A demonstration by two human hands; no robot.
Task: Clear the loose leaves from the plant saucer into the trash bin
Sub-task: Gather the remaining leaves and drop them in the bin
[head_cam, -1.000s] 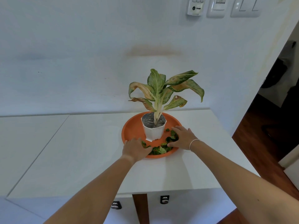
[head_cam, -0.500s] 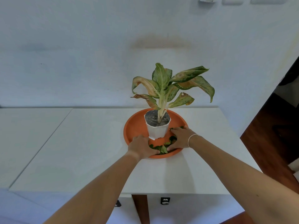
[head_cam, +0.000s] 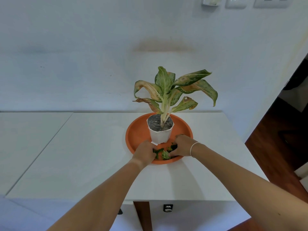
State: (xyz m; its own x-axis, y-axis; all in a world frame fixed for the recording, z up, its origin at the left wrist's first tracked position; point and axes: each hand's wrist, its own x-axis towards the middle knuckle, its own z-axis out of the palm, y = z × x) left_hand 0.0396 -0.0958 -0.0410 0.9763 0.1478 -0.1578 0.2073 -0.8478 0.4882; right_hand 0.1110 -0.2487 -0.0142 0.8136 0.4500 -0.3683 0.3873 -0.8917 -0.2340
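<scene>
both hands are cupping inward around a small heap of loose leaves (head_cam: 163,153) at the near edge of the saucer (head_cam: 136,130), the left hand (head_cam: 144,151) curling its fingers from one side and the right hand (head_cam: 182,145) closing in from the other, so the scraps are being pressed together between them. neither hand is fully closed; each is half-curled against the pile, touching it, and whether any leaf is already lifted clear of the saucer cannot be told. the two-sided hold appears meant to be gathering the scattered bits into one bundle rather than picking them singly (a thin bracelet (head_cam: 194,147) is sitting on the right wrist). the leaves are lying just in front of the white pot (head_cam: 160,134), which is standing upright in the middle of the saucer with its plant (head_cam: 168,90) leaning slightly over the hands. the saucer is resting on a white table (head_cam: 83,147) set against a pale wall (head_cam: 83,55), with switch plates (head_cam: 236,2) high up and dark wood flooring (head_cam: 275,147) showing to the right. no trash bin is appearing in view.
</scene>
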